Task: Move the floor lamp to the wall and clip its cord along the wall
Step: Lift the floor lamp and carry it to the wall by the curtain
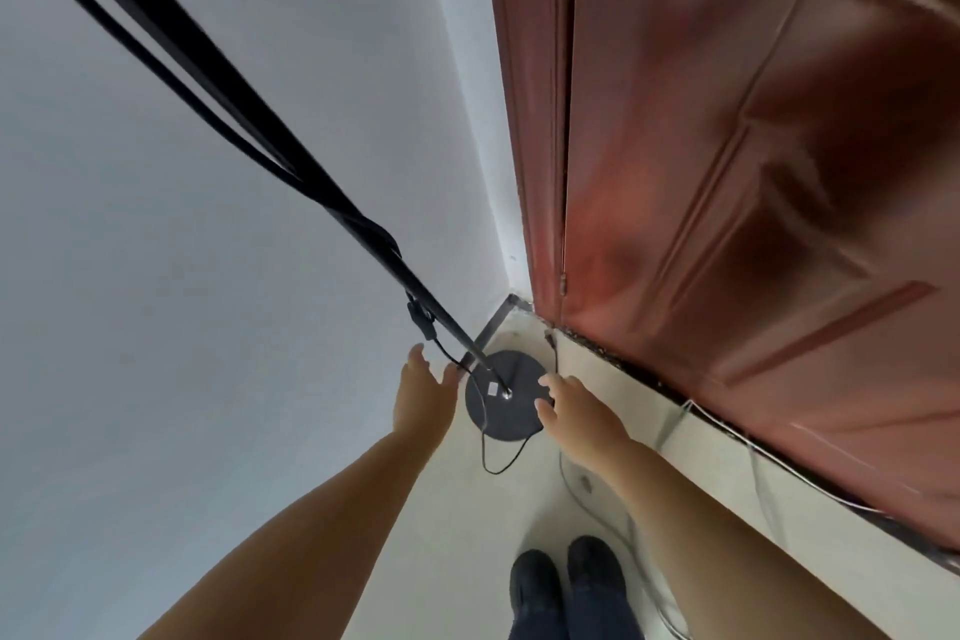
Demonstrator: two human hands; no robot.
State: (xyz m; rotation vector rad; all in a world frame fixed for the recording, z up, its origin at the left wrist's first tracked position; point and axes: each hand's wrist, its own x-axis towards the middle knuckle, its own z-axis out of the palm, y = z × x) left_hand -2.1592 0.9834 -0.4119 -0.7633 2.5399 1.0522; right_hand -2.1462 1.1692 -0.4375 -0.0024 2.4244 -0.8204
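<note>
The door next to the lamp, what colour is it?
The door is reddish brown, seen best in the head view.

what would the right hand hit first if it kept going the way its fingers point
Most likely the round black lamp base. The right hand is open, its fingers aimed at the near right edge of the base and overlapping it in this view. Depth is unclear, so it may already be touching.

2 empty hands, left (423, 392) & right (574, 408), flank lamp base (506, 398); contact unclear, prob. none.
</note>
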